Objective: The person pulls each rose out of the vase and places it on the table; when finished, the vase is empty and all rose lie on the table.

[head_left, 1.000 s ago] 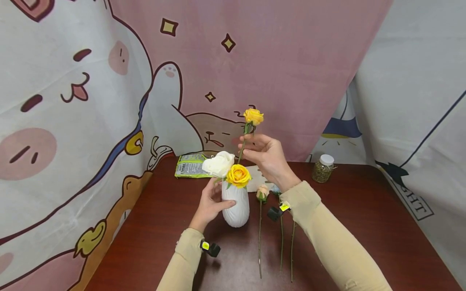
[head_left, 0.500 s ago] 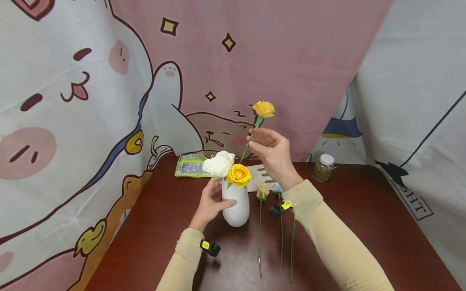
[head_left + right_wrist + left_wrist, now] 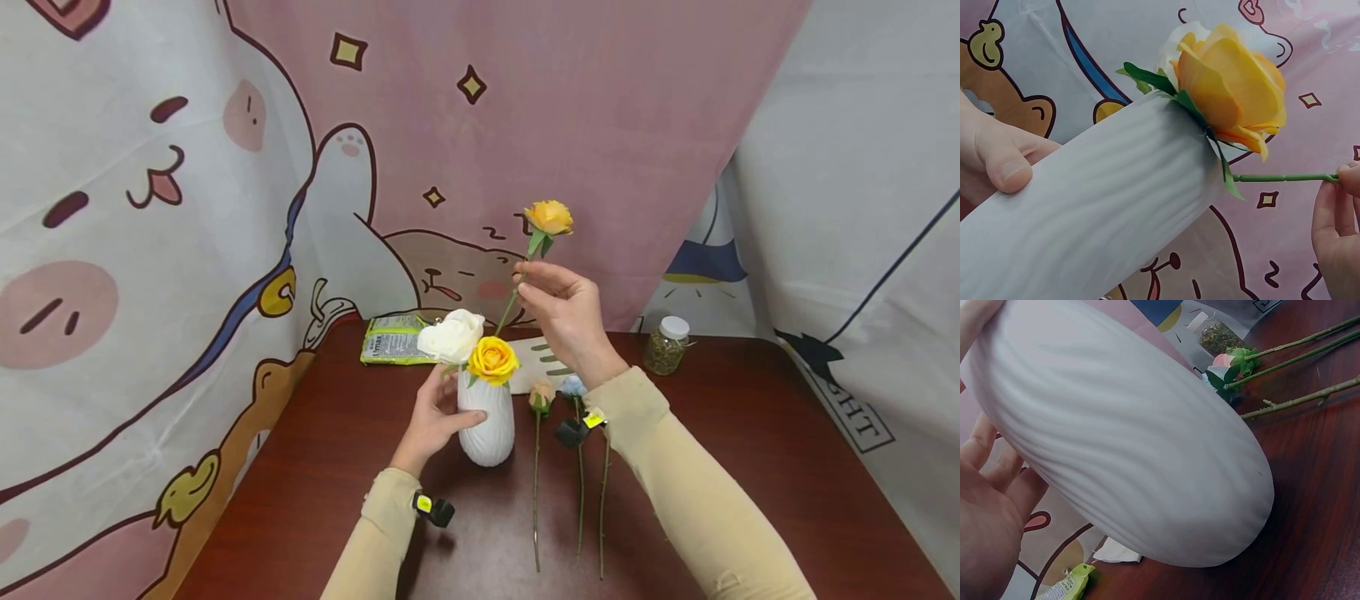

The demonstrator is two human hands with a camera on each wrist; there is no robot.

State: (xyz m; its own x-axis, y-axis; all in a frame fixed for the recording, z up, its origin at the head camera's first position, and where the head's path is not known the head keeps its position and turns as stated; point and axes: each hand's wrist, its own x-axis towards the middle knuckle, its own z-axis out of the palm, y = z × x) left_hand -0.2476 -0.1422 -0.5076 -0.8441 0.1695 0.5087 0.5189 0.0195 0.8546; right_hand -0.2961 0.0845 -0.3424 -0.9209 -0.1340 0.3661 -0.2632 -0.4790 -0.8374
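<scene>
My left hand (image 3: 431, 427) grips the white ribbed vase (image 3: 486, 429) from its left side, thumb across the front. A white flower (image 3: 452, 335) and a yellow rose (image 3: 492, 361) stand in the vase. With thumb and fingertips, my right hand (image 3: 568, 321) pinches the green stem (image 3: 1285, 178) of another yellow rose (image 3: 550, 217), above and to the right of the vase. That stem slants down to the vase mouth; its lower end is hidden behind the rim and flowers. In the left wrist view, the vase wall (image 3: 1129, 437) fills the middle.
On the dark red table (image 3: 330, 475) right of the vase lie a peach rose (image 3: 542, 395), a blue flower (image 3: 573, 386) and a third stem (image 3: 603, 517). Behind are a green packet (image 3: 390, 342), a pale flat item with dark stripes (image 3: 534, 360) and a white-lidded jar (image 3: 667, 348).
My right hand has moved up and to the right with the yellow rose, whose stem now leans further right. The left hand and the vase have stayed in place.
</scene>
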